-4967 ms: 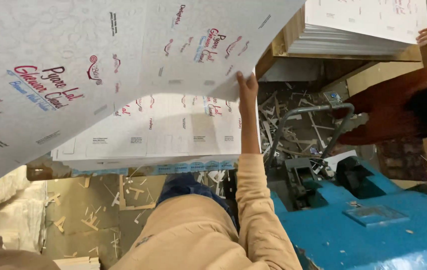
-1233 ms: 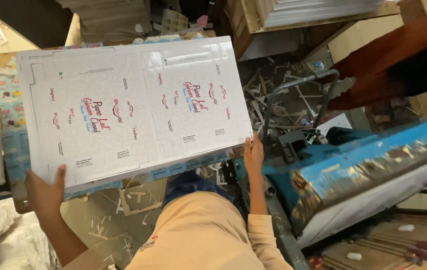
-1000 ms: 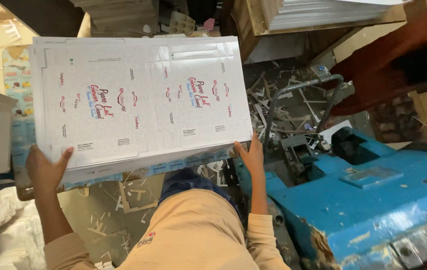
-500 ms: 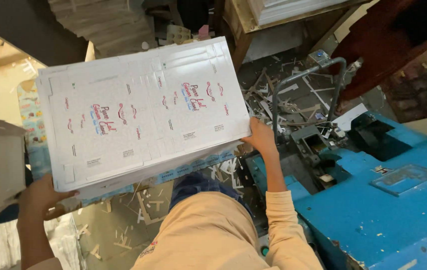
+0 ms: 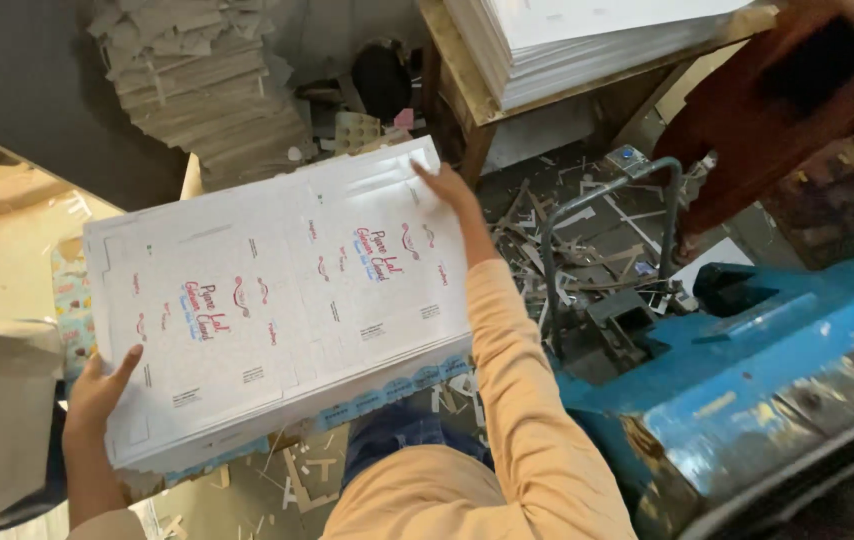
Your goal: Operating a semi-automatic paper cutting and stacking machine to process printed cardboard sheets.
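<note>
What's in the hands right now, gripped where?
A stack of printed white sheets: left hand grips its near-left edge, right hand lies flat on its far-right corner.

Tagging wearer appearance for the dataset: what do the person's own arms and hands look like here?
Both hands are bare, with no gloves, rings or watch visible. The right hand comes out of a long, loose peach-orange sleeve that reaches to the wrist, plain fabric with no markings. The left hand shows a bare forearm below it; only a sliver of the same peach-orange cloth appears at the frame's bottom edge.
</note>
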